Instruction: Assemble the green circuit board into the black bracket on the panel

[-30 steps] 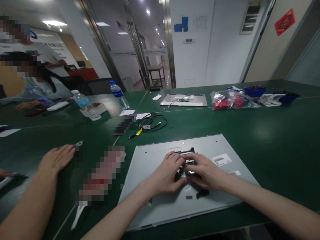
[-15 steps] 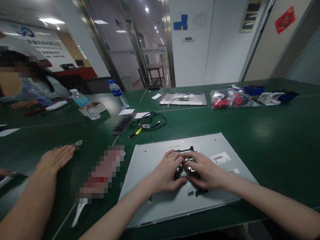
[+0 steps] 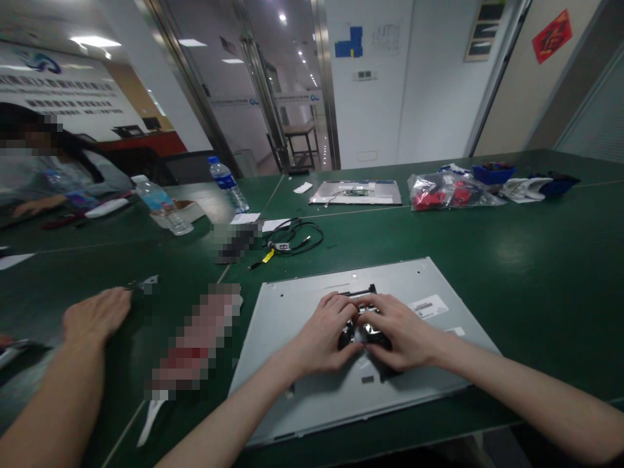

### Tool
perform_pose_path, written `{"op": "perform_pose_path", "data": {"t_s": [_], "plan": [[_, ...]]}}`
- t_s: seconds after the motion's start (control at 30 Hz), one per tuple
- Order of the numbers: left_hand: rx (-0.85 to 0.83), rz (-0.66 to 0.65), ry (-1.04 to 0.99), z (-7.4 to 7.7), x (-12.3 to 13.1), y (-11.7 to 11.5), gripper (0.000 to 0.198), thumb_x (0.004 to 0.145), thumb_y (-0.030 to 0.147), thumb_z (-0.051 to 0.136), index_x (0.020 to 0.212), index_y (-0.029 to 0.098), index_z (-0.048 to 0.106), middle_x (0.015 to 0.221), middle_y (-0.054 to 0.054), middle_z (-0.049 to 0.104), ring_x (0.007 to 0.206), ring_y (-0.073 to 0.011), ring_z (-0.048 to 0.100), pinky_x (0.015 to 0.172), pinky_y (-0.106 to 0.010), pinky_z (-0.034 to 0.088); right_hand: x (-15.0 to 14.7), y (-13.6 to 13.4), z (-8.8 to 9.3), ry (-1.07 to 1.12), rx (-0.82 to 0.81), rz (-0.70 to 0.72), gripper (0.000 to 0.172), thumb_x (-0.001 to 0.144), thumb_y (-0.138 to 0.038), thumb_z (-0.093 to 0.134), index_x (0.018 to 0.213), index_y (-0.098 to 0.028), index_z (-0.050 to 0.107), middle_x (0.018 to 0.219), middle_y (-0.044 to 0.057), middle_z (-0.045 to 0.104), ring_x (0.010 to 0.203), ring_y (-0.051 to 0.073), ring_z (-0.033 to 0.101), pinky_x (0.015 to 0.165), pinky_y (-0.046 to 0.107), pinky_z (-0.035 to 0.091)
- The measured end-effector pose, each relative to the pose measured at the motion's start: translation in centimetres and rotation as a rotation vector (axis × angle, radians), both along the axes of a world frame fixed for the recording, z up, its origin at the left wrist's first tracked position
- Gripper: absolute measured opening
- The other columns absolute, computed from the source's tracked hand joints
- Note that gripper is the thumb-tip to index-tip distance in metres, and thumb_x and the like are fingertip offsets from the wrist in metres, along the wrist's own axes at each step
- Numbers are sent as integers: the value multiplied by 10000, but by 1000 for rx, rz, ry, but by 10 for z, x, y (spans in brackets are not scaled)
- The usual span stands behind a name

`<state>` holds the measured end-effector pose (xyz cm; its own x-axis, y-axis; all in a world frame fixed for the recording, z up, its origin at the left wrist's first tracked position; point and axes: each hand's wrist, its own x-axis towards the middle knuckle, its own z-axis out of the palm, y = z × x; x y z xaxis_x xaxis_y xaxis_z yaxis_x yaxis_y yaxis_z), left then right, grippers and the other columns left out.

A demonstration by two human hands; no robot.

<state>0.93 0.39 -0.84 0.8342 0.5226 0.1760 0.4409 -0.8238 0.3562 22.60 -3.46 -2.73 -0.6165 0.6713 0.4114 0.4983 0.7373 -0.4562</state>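
Room: a glass door (image 3: 229, 84) with metal frames stands at the upper middle, behind a long green table (image 3: 546, 273).
Grey panel: a flat metal panel (image 3: 292, 315) lies on the table at the lower middle, a white label (image 3: 429, 305) on its right part.
Dark part: a glossy black piece (image 3: 375, 333) sits at the panel's middle, mostly covered by fingers.
Left hand: the left hand (image 3: 331, 335) is half curled over the piece's left side, thumb spread below – whether it grips, I cannot tell.
Right hand: the right hand (image 3: 404, 331) arches likewise over the right side – its grip is also unclear.
Cable: a coiled black cable (image 3: 280, 247) lies above the panel.
Co-worker: another person's hand (image 3: 97, 315) rests at the left.
Far table: a second panel (image 3: 375, 193) and a clear bag (image 3: 453, 194) with red contents, upper right of centre.
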Motion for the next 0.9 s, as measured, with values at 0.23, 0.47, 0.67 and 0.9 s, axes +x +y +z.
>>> {"op": "perform_pose_path", "data": {"t_s": [0.23, 0.47, 0.67, 0.9], "plan": [[-2, 12, -8, -1, -1, 1, 233, 811, 358, 631, 921, 211, 488, 1029, -64, 563, 1032, -270, 504, 1045, -516, 347, 0, 0, 1, 25, 6, -32, 263, 795, -184, 639, 1044, -204, 555, 1335, 126, 508, 1205, 272, 486, 994, 463, 417], [-14, 7, -10, 1, 0, 0, 265, 809, 346, 642, 970, 206, 483, 1096, -80, 558, 1059, -270, 499, 1060, -493, 333, -1, 4, -4, 13, -45, 3, 343, 826, -212, 638, 1149, -199, 524, 1131, 81, 624, 1092, 251, 534, 964, 441, 421], [-5, 8, 5, 0, -1, 1, 262, 811, 366, 639, 969, 210, 500, 1052, -76, 564, 1018, -269, 506, 1030, -488, 356, -2, 2, -3, 48, -41, 24, 208, 837, -211, 638, 1034, -204, 574, 1082, 75, 619, 1045, 243, 541, 936, 431, 421], [2, 10, 0, -1, -1, 1, 242, 819, 369, 628, 953, 214, 499, 1003, -60, 559, 994, -258, 508, 1034, -482, 353, -1, 2, -3, 30, -39, 27, 232, 832, -202, 648, 1057, -210, 591, 1177, 85, 600, 1105, 245, 520, 965, 444, 409]]}}
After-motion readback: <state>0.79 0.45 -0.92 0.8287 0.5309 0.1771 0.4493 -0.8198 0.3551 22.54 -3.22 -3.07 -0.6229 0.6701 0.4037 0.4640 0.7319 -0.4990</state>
